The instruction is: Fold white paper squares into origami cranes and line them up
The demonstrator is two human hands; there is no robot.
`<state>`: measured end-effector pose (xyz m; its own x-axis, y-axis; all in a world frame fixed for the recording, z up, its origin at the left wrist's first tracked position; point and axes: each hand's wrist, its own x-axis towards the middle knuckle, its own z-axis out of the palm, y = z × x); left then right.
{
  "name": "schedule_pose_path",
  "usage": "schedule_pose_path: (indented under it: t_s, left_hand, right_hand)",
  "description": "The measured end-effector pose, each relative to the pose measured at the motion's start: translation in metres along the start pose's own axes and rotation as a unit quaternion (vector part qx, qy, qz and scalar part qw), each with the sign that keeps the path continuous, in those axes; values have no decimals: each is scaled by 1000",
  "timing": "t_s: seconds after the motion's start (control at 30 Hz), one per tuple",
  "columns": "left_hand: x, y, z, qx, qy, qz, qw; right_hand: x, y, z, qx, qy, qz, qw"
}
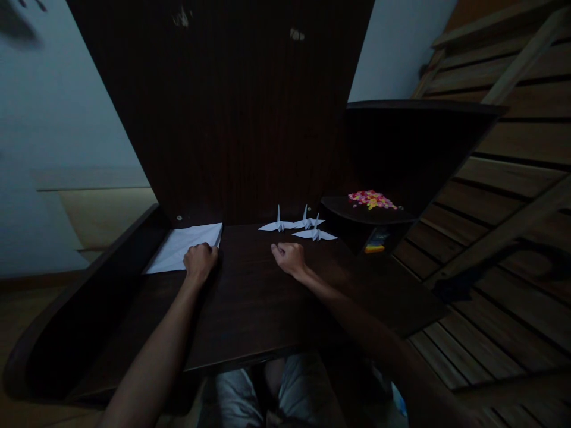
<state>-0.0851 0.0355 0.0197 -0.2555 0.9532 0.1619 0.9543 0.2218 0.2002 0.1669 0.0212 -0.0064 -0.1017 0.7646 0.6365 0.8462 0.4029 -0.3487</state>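
My left hand [200, 260], curled into a fist, rests at the right side of some flat white paper [172, 246] on the dark desk and covers part of it. My right hand [289, 258] is also a closed fist, on the desk just in front of three folded white paper cranes. Nothing shows in either fist. One paper crane [279, 226] stands at the left, another paper crane [307, 223] at the back right, and the nearest paper crane [316, 234] in front of that one.
Small pink, red and yellow pieces [371, 200] lie heaped on a corner shelf [339, 209] at the right. Under it sits a yellow-orange item [375, 248]. A tall dark panel [232, 119] backs the desk [250, 315]. Wooden slats [513, 196] stand at the far right.
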Motion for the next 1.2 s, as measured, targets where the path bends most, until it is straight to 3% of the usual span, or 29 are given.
schedule_pose_path:
  t_s: [0.2, 0.3, 0.37, 0.4, 0.5, 0.6, 0.67, 0.7, 0.77, 0.83, 0.93, 1.07, 1.2]
  left_hand:
    - [-1, -2, 3, 13, 11, 28, 999]
    - [-3, 0, 1, 19, 37, 44, 998]
    - [-6, 4, -2, 29, 74, 69, 994]
    - [-9, 7, -3, 34, 99, 93, 990]
    - [-22, 20, -7, 36, 182, 151, 971]
    - [-39, 37, -5, 35, 234, 230, 944]
    - [-51, 50, 0, 23, 254, 284, 924]
    - [-58, 55, 4, 16, 259, 312, 914]
    - [-69, 65, 13, -2, 261, 364, 894]
    - [-78, 71, 19, -29, 257, 419, 870]
    - [-79, 70, 20, -81, 249, 446, 856]
    - [-56, 50, 11, -133, 271, 367, 880]
    - [-26, 25, 7, -122, 249, 236, 931]
  right_hand:
    - [3, 8, 18, 69, 5, 54, 996]
    - [4, 8, 16, 156, -1, 80, 985]
    - [6, 3, 13, 258, -22, 103, 960]
    - [7, 0, 12, 331, -52, 124, 934]
    - [9, -12, 8, 537, -151, 184, 809]
    - [8, -26, 8, 658, -206, 214, 692]
    - [6, -33, 11, 704, -220, 237, 632]
    - [4, -36, 14, 714, -222, 245, 618]
    - [2, -40, 23, 720, -189, 241, 622]
    - [-1, -38, 32, 689, -130, 256, 666]
    - [0, -29, 40, 605, -61, 273, 745]
    - [7, -16, 31, 532, 11, 232, 814]
    - [12, -13, 10, 503, 31, 203, 840]
